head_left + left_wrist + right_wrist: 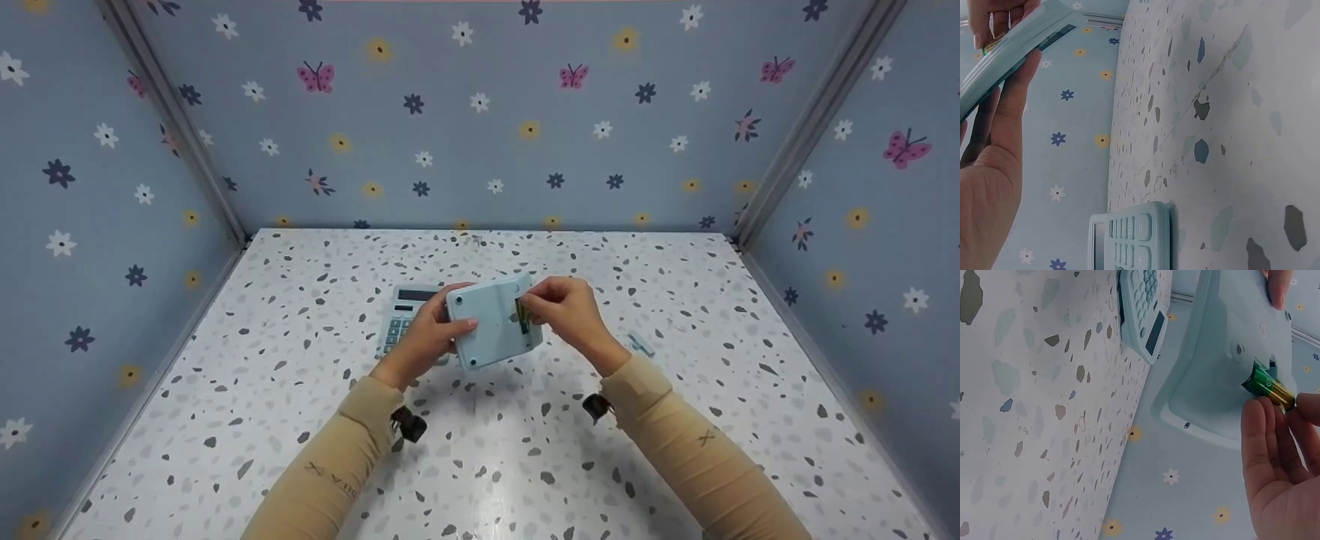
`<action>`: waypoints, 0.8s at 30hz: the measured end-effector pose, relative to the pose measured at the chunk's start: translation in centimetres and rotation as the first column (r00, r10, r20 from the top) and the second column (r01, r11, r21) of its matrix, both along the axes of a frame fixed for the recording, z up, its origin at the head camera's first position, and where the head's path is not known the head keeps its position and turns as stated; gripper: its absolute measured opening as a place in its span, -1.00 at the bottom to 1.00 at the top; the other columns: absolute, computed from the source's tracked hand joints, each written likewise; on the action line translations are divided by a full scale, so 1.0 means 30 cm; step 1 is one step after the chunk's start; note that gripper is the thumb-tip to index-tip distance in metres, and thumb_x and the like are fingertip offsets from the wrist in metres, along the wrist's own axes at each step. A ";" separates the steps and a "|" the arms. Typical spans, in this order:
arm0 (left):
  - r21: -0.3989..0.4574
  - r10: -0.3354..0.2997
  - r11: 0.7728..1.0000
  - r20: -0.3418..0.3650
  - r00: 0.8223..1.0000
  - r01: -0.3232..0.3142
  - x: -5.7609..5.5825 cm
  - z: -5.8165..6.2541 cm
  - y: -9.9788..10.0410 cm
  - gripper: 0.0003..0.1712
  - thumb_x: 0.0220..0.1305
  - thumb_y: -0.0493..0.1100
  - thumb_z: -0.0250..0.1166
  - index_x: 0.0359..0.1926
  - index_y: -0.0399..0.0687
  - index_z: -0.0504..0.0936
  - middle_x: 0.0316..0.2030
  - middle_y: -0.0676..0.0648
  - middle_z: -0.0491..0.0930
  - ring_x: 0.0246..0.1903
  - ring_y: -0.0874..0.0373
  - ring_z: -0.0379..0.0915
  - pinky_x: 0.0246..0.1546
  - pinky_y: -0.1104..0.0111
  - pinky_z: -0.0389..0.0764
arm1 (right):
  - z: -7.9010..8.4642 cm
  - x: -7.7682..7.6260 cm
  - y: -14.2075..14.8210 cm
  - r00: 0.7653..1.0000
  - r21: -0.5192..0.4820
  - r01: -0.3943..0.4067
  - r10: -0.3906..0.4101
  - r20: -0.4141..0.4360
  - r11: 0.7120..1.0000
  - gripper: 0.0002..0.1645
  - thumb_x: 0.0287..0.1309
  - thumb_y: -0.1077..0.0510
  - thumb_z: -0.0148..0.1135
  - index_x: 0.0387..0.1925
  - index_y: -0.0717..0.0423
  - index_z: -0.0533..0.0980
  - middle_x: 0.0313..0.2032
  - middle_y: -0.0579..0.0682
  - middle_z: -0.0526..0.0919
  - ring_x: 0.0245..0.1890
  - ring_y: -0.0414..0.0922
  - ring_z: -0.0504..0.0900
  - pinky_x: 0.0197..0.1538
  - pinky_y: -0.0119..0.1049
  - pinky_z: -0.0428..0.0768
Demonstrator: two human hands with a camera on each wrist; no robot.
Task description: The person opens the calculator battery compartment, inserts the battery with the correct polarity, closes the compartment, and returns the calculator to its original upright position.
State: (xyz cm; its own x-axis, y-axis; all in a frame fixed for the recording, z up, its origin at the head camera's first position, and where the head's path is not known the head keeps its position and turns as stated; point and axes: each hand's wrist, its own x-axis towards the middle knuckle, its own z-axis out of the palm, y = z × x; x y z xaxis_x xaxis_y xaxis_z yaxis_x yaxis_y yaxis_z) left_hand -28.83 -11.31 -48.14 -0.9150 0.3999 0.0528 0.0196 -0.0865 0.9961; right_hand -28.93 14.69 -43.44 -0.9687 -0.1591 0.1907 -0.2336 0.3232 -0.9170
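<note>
My left hand (433, 330) grips a light-blue calculator (491, 330) by its left side, thumb on its back. The calculator is raised off the table, its back with small dark feet turned toward the head camera. At the battery slot on its right part, my right hand (568, 311) pinches a green and gold battery (1269, 387) between thumb and fingers. The battery lies tilted at the slot; how far in it sits, I cannot tell. In the left wrist view, the left hand's fingers (1013, 107) support the calculator's front side, and its keys are hidden.
A second light-blue calculator (397, 322) lies face up on the speckled white table (480, 465), partly behind the left hand. Small light-blue pieces (640, 345) lie right of the right hand. Flowered panels (480, 112) wall the back and both sides.
</note>
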 end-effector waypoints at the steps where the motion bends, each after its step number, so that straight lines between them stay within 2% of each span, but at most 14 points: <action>1: -0.004 0.001 1.000 0.003 1.000 -0.001 0.000 -0.001 0.000 -0.25 0.51 -0.20 0.36 0.61 0.09 0.33 0.38 -0.21 0.56 0.23 -0.10 0.63 0.07 -0.03 0.79 | 0.000 -0.001 0.001 1.000 -0.012 -0.007 0.007 0.015 1.000 -0.90 0.37 0.26 0.43 -0.24 0.26 0.77 -0.33 0.03 0.79 -0.39 -0.15 0.71 -0.24 -0.36 0.77; 4: -0.002 -0.006 1.000 0.016 1.000 0.006 0.003 -0.003 -0.001 -0.25 0.51 -0.20 0.36 0.62 0.09 0.32 0.37 -0.22 0.56 0.23 -0.10 0.62 0.05 -0.02 0.78 | 0.003 -0.008 0.003 0.997 -0.050 -0.018 0.022 0.079 0.999 -0.90 0.35 0.27 0.44 -0.24 0.28 0.76 -0.35 -0.01 0.77 -0.37 -0.14 0.70 -0.23 -0.34 0.76; 7: 0.005 -0.005 1.000 0.024 1.000 0.005 0.004 -0.004 0.000 -0.23 0.50 -0.22 0.35 0.63 0.07 0.31 0.38 -0.23 0.54 0.22 -0.10 0.61 0.04 -0.01 0.78 | 0.007 -0.013 0.004 0.988 -0.051 0.001 0.007 0.157 0.999 -0.84 0.32 0.22 0.48 -0.15 0.25 0.71 -0.26 0.00 0.73 -0.26 -0.11 0.67 -0.14 -0.29 0.75; 11: 0.009 0.003 1.000 0.004 1.000 -0.003 0.003 -0.003 0.001 -0.23 0.49 -0.25 0.35 0.63 0.02 0.30 0.36 -0.25 0.55 0.20 -0.09 0.63 0.05 -0.02 0.79 | 0.009 -0.023 0.009 0.966 0.007 0.039 -0.040 0.256 0.999 -0.53 0.33 0.07 0.50 0.15 0.19 0.60 0.03 0.11 0.64 0.03 -0.01 0.62 0.15 -0.09 0.73; 13: 0.010 0.007 1.000 -0.005 1.000 -0.007 0.003 -0.001 0.000 -0.23 0.49 -0.25 0.35 0.62 0.02 0.31 0.35 -0.25 0.55 0.20 -0.09 0.63 0.06 -0.03 0.79 | 0.009 -0.028 0.011 0.948 0.011 0.029 -0.031 0.316 1.000 -0.37 0.37 0.00 0.47 0.33 0.20 0.51 0.20 0.18 0.58 0.20 0.07 0.60 0.33 0.07 0.67; 15: 0.010 0.006 1.000 -0.011 1.000 -0.006 0.002 0.001 -0.001 -0.24 0.49 -0.24 0.34 0.62 0.02 0.31 0.36 -0.25 0.55 0.21 -0.10 0.63 0.07 -0.04 0.79 | 0.010 -0.032 0.012 0.925 -0.004 0.009 -0.007 0.379 1.000 -0.26 0.40 -0.05 0.42 0.44 0.20 0.44 0.33 0.22 0.54 0.33 0.15 0.57 0.41 0.20 0.61; 19: 0.004 0.003 1.000 -0.006 1.000 -0.003 0.001 -0.002 -0.003 -0.23 0.50 -0.22 0.35 0.63 0.05 0.30 0.38 -0.24 0.54 0.24 -0.12 0.62 0.12 -0.07 0.77 | 0.012 -0.036 0.013 0.887 -0.037 -0.022 0.037 0.461 0.999 -0.23 0.44 -0.09 0.37 0.49 0.19 0.41 0.40 0.22 0.54 0.38 0.21 0.59 0.36 0.29 0.63; 24: -0.006 0.001 1.000 0.003 1.000 -0.001 0.002 -0.007 -0.004 -0.20 0.48 -0.20 0.36 0.65 0.05 0.29 0.37 -0.24 0.55 0.22 -0.12 0.62 0.09 -0.02 0.77 | 0.017 -0.037 0.015 0.877 -0.047 -0.021 0.040 0.479 0.999 -0.27 0.44 -0.04 0.37 0.46 0.21 0.43 0.37 0.23 0.56 0.33 0.19 0.61 0.28 0.27 0.69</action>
State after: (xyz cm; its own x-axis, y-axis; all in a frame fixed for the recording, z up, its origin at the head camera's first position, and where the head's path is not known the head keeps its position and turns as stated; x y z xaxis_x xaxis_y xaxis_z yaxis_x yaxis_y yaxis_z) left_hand -28.76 -11.44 -48.36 -0.9154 0.3997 0.0476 0.0165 -0.0810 0.9966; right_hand -30.04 15.14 -42.92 -0.9379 -0.1921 -0.2889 0.2284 0.2847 -0.9310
